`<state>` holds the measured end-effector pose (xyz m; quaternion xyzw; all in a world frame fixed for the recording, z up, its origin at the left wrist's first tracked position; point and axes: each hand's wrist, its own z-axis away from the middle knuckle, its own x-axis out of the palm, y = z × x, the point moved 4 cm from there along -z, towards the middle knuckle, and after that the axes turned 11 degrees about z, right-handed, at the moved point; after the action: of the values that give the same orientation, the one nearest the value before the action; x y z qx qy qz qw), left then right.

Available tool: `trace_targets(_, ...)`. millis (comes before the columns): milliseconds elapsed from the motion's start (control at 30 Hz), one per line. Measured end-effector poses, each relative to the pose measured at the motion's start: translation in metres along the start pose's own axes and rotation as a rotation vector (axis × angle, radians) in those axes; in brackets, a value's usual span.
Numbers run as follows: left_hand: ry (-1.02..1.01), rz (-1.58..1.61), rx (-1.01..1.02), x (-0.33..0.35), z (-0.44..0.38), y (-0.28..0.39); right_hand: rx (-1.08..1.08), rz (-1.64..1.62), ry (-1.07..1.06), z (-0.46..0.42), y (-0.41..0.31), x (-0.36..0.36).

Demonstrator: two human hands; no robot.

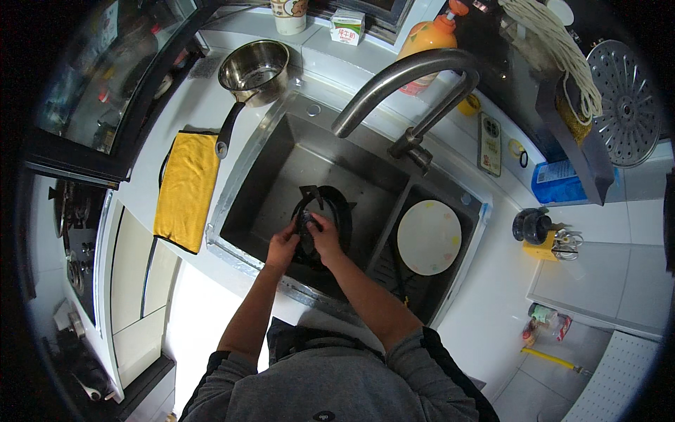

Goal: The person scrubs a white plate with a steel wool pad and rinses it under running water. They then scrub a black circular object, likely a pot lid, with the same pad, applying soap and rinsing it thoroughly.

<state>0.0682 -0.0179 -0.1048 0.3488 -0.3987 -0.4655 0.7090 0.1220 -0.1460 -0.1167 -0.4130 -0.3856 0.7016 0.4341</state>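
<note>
Both of my hands are over the large basin of a stainless steel sink (pixel 337 158). Between them is a small dark part (pixel 305 229), too dark to name exactly. My left hand (pixel 283 247) pinches its left edge, and my right hand (pixel 322 237) grips it from the right with bent fingers. Just beneath lies a black ring-shaped gas stove pan support (pixel 345 219) with prongs, partly hidden by my hands. Above the basin curves a metal faucet (pixel 406 68); no water is seen running from it.
A white plate (pixel 429 237) sits in the smaller right basin. On the left counter are a folded yellow cloth (pixel 187 192) and a steel saucepan (pixel 256 71), its handle pointing towards me. An orange pump bottle (pixel 430 39) and a milk carton (pixel 347 27) stand along the back ledge.
</note>
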Motion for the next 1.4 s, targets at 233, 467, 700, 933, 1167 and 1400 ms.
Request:
trace_targets(233,0.013,-0.103,0.054,0.007,0.003,0.015,0.104,-0.205,-0.004,-0.003,0.018,0.007)
trace_targets(467,0.081,-0.124,-0.005,0.010,0.002,0.016,0.244,-0.422,-0.008,-0.004,0.022,0.006)
trace_targets(700,0.122,-0.143,-0.017,0.016,0.004,0.020,0.260,-0.531,-0.087,0.000,0.004,0.001)
trace_targets(933,0.048,-0.377,0.060,0.005,-0.003,0.013,0.264,-0.496,-0.168,0.006,-0.018,-0.003)
trace_targets(1167,0.008,-0.390,-0.045,0.021,0.003,0.023,0.019,-0.173,-0.027,-0.005,-0.006,0.001)
trace_targets(1400,0.022,-0.443,0.070,0.019,0.003,0.022,0.053,-0.095,-0.066,-0.003,0.005,0.005)
